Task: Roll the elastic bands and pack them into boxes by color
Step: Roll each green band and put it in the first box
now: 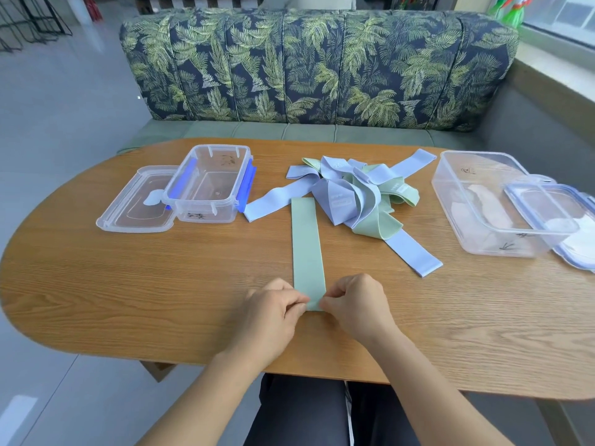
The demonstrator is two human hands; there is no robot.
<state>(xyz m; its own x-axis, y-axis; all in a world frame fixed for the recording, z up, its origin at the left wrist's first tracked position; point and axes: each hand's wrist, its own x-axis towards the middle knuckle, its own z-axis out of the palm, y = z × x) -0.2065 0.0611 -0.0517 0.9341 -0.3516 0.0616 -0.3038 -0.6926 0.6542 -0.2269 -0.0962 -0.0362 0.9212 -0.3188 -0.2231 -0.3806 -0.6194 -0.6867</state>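
Green band lies flat on the table, left hand and right hand pinching its near end; rolling looks barely begun. Far pile waits; left box holds nothing.

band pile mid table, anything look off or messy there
Yes: the pile is a tangle of blue and green bands, colours mixed, loops twisted over each other. Only the green band pinched by the left hand and right hand lies flat and straight.
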